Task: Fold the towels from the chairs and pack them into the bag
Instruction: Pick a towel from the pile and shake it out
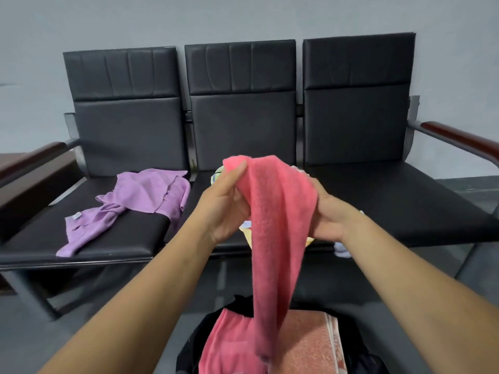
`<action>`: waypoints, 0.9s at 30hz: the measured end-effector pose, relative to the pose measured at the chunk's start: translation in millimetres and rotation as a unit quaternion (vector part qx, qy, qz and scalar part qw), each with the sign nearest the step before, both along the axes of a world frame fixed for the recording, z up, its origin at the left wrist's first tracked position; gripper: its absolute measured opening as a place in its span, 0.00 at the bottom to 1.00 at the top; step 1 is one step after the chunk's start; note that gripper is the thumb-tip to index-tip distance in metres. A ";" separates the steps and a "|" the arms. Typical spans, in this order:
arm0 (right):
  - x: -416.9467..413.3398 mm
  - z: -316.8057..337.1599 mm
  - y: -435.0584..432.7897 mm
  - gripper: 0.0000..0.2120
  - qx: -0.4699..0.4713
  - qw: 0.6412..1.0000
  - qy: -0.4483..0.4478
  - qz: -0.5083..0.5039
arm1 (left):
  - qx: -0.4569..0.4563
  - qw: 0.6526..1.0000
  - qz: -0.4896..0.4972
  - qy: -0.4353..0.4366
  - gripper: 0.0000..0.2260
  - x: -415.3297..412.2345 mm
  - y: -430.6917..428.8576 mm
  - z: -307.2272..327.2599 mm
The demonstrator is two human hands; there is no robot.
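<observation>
With folded towels (307, 341) in the near bag (193, 344), our left hand (224, 209) and right hand (330, 215) grip the pink towel (275, 225), while the purple towel (135, 201) waits at left.

Bare left hand (225, 211), right hand (330, 215), forearms (151, 287).

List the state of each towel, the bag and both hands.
left hand: pinching the pink towel
right hand: gripping the pink towel
pink towel: unfolded, hanging above the bag
purple towel: crumpled on the left seat
bag: open, partly filled
peach towel: folded, inside the bag
</observation>
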State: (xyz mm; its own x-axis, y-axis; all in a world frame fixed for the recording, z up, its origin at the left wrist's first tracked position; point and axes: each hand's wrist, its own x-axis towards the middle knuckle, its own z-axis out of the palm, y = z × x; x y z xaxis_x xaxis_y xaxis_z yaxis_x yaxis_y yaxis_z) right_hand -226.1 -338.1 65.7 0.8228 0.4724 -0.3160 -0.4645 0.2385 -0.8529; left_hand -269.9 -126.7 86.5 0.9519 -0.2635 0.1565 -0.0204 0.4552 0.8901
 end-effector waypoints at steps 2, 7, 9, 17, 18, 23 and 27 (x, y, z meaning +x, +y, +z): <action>3.9 -15.2 -0.8 0.28 0.009 1.000 0.005 0.017 | 0.001 1.000 0.019 0.010 0.28 5.2 4.5 -8.4; 2.6 -34.1 -7.1 0.28 -0.002 0.996 -0.056 0.071 | 0.007 1.000 0.029 -0.009 0.14 16.7 14.0 -27.0; 3.1 -38.1 -2.7 0.18 -0.024 0.992 -0.101 0.074 | 0.061 0.997 0.029 -0.029 0.16 17.2 18.3 -31.8; 19.1 -29.5 5.7 0.07 0.004 0.977 -0.162 -0.137 | 0.268 0.963 0.026 -0.030 0.20 25.1 34.8 -40.5; 19.6 -29.6 5.3 0.07 -0.007 0.974 -0.174 -0.142 | 0.286 0.957 0.035 -0.031 0.17 25.2 35.3 -40.9; 21.2 -26.5 8.9 0.08 -0.031 0.963 -0.217 -0.156 | 0.387 0.922 0.034 0.013 0.19 28.6 43.8 -49.4; 22.1 -23.9 7.6 0.12 -0.001 0.971 -0.207 -0.117 | 0.398 0.912 -0.032 0.090 0.21 29.9 47.5 -57.6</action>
State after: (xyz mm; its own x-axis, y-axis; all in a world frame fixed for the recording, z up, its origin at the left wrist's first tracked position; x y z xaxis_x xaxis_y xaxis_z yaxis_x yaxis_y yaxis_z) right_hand -204.0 -330.6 41.8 0.9642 0.2570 0.0651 -0.0141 0.2947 -0.9555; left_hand -239.9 -79.2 28.9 0.9220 -0.2809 -0.2666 0.1636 -0.3415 0.9255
